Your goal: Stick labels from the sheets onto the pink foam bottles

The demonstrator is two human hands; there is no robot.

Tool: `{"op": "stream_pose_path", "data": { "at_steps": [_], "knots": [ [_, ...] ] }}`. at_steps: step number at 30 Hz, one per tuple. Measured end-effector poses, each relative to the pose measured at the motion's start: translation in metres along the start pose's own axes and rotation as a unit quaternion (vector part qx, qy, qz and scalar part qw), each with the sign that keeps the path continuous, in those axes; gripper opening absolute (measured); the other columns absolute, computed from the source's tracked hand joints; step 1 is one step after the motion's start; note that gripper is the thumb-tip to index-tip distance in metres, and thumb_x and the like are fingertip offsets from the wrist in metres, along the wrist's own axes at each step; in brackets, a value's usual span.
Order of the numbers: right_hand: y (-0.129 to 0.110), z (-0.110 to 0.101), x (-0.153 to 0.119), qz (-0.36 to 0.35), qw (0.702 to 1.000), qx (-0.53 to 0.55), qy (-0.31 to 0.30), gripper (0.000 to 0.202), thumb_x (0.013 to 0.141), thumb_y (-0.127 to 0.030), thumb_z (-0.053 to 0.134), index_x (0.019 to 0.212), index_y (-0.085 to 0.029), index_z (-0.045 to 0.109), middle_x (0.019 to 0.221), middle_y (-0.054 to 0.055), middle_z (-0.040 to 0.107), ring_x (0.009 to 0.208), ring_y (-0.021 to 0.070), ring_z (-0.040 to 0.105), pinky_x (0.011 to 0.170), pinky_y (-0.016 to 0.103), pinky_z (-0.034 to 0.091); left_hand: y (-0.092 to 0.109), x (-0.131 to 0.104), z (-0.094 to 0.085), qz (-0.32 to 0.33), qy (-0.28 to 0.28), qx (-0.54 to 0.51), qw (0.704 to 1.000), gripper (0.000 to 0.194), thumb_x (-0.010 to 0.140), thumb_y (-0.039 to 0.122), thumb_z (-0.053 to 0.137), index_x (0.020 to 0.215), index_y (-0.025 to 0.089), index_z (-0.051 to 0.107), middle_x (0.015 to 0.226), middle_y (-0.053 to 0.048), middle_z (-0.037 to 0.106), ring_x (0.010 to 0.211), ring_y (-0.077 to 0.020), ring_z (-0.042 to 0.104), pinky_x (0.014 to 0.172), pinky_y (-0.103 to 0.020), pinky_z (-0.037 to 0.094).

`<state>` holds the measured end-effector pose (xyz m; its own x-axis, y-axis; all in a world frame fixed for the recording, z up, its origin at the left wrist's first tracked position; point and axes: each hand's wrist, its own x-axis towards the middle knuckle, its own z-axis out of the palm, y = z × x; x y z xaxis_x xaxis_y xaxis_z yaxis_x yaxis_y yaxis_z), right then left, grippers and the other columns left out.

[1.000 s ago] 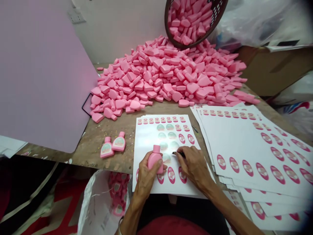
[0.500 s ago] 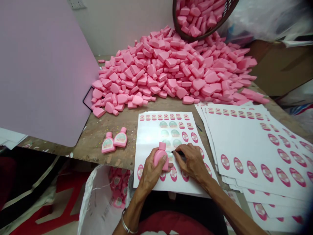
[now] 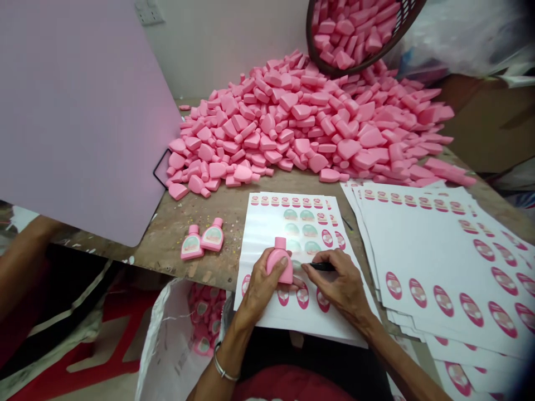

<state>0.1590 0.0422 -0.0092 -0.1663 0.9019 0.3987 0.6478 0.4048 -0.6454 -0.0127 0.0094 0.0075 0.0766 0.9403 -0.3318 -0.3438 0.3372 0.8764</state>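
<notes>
The left hand and the right hand are bare, and the forearms also. On the left wrist is worn a thin, rounded bangle of silver colour. The body has a dark red garment, with black cloth over the lap.

A pale, plain wall rose behind the worn wooden desk, with a white socket plate toward its left. A broad pinkish panel flanked the desk's left side. To the right sat a brown cardboard box below clear plastic. A red frame showed against the beige floor. The light was soft.
</notes>
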Motion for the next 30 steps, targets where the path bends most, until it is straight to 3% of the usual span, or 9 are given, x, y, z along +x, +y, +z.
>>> {"op": "stream_pose_path", "data": {
  "at_steps": [4, 7, 10, 15, 22, 30],
  "knots": [
    [-0.001, -0.012, 0.009, 0.124, 0.988, 0.088, -0.012, 0.022, 0.078, -0.042, 0.063, 0.073, -0.022, 0.055, 0.069, 0.0, 0.059, 0.063, 0.0148, 0.055, 0.059, 0.028, 0.044, 0.0, 0.001, -0.001, 0.01, 0.027, -0.06, 0.998, 0.046, 0.078, 0.049, 0.062, 0.108, 0.015, 0.056, 0.104, -0.011, 0.066, 0.066, -0.0163, 0.068, 0.059, -0.028, 0.056],
    [-0.006, -0.018, 0.015, 0.163, 0.978, 0.127, -0.025, 0.026, 0.078, -0.046, 0.063, 0.087, -0.021, 0.063, 0.068, -0.001, 0.057, 0.061, 0.0131, 0.054, 0.056, 0.026, 0.044, 0.001, -0.002, 0.001, -0.01, 0.048, -0.123, 0.991, 0.054, 0.08, 0.057, 0.055, 0.109, 0.011, 0.056, 0.097, -0.014, 0.067, 0.068, -0.0182, 0.067, 0.056, -0.028, 0.056],
    [-0.018, -0.019, 0.017, 0.16, 0.973, 0.148, -0.071, 0.035, 0.078, -0.047, 0.062, 0.104, -0.023, 0.068, 0.071, 0.0, 0.062, 0.062, 0.0132, 0.056, 0.057, 0.025, 0.046, 0.006, -0.005, 0.006, -0.041, 0.07, -0.166, 0.983, 0.059, 0.083, 0.06, 0.048, 0.107, 0.007, 0.058, 0.086, -0.013, 0.068, 0.07, -0.0202, 0.067, 0.054, -0.028, 0.056],
    [-0.036, -0.014, 0.019, 0.127, 0.971, 0.175, -0.106, 0.027, 0.078, -0.045, 0.062, 0.091, -0.024, 0.073, 0.087, 0.004, 0.071, 0.078, 0.0189, 0.063, 0.066, 0.029, 0.05, 0.012, -0.01, 0.013, -0.035, 0.044, -0.17, 0.984, 0.055, 0.087, 0.057, 0.043, 0.106, 0.009, 0.062, 0.085, -0.01, 0.068, 0.076, -0.0193, 0.066, 0.054, -0.026, 0.057],
    [-0.04, -0.01, 0.023, 0.113, 0.969, 0.186, -0.114, 0.022, 0.077, -0.042, 0.063, 0.085, -0.025, 0.074, 0.083, 0.004, 0.072, 0.076, 0.0196, 0.064, 0.068, 0.031, 0.051, 0.014, -0.011, 0.012, -0.026, 0.011, -0.158, 0.987, 0.057, 0.087, 0.059, 0.041, 0.111, 0.012, 0.062, 0.084, -0.009, 0.068, 0.073, -0.018, 0.066, 0.054, -0.026, 0.057],
    [-0.042, -0.008, 0.024, 0.097, 0.973, 0.179, -0.111, 0.022, 0.078, -0.041, 0.062, 0.084, -0.024, 0.074, 0.078, 0.004, 0.07, 0.072, 0.0182, 0.061, 0.063, 0.031, 0.049, 0.016, -0.012, 0.01, -0.029, 0.014, -0.158, 0.987, 0.057, 0.088, 0.059, 0.039, 0.114, 0.012, 0.06, 0.086, -0.008, 0.068, 0.072, -0.0174, 0.066, 0.056, -0.027, 0.058]
  ]
}}
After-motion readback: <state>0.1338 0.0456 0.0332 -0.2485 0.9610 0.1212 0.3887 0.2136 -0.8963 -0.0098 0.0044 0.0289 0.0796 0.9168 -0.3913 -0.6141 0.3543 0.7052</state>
